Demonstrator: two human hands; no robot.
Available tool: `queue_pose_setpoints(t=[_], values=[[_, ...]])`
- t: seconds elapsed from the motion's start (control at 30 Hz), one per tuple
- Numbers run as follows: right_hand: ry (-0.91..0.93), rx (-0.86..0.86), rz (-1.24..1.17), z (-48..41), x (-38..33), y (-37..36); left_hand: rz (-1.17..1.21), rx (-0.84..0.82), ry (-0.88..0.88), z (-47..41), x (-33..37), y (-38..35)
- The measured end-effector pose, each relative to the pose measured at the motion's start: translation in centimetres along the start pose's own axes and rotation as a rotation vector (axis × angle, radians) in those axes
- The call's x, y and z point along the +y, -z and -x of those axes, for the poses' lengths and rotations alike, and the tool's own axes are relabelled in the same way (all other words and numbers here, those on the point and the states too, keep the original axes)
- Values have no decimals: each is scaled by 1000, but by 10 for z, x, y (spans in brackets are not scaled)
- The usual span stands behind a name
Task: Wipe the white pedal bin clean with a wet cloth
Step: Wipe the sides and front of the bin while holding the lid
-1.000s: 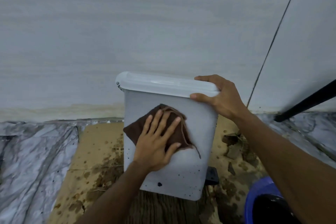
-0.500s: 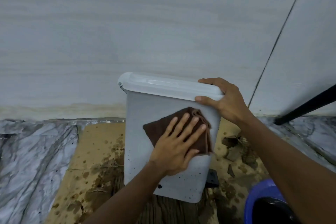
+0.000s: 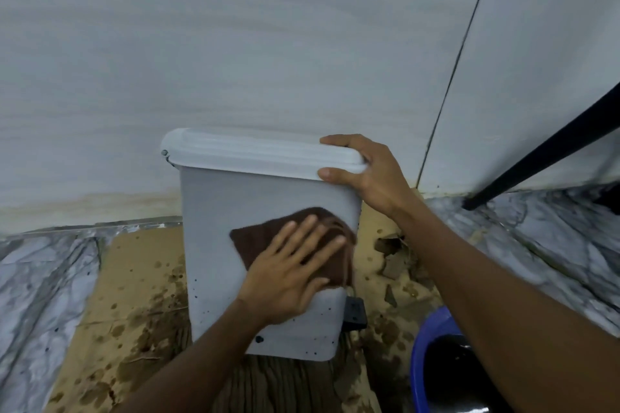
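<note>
**Bin against the wall, one hand flat on the cloth**

The white pedal bin (image 3: 214, 211) stands on a sheet of cardboard (image 3: 134, 278) spotted with wet brown stains, close in front of a pale wall (image 3: 268, 27). Marble-patterned floor (image 3: 40, 278) shows on either side of the sheet. To the right of the bin lie torn scraps of cardboard (image 3: 389, 258). Nearer me on that side sits a blue bucket (image 3: 424, 339) with something dark inside, partly hidden behind the right forearm. A black pole (image 3: 543, 151) slants down to the floor at the far right, well apart from the bin. The bin's black pedal (image 3: 355, 313) sticks out at its lower right edge. Dark specks (image 3: 315, 353) dot the lower part of its front face.

The left hand (image 3: 288, 275) lies flat on a brown cloth (image 3: 250, 240), fingers straight and fanned apart, palm pressing the cloth against the bin's front face, right of its middle. The cloth reaches the bin's right edge, and a thin loose strand hangs down there. The hand covers much of it.

The right hand (image 3: 372, 174) grips the right corner of the closed lid (image 3: 255, 151). The fingers curl over its top, and the thumb is set against its front rim.
</note>
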State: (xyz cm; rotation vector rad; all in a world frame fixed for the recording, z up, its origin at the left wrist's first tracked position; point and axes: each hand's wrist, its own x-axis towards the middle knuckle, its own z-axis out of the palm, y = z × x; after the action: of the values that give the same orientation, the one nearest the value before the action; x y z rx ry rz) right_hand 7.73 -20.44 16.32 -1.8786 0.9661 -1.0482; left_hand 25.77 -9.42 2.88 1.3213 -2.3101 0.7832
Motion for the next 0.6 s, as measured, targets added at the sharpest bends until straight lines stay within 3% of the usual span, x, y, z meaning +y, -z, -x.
queue_pose_setpoints(t=[0.13,0.33,0.6], values=[[-2,23,-17,0,-1,-1,43,89,313,-10,-17,8],[24,26,-9,3,4,1,42,77,269,-33,-1,10],[25,40,-17,5,3,-2,17,29,13,-17,-6,10]])
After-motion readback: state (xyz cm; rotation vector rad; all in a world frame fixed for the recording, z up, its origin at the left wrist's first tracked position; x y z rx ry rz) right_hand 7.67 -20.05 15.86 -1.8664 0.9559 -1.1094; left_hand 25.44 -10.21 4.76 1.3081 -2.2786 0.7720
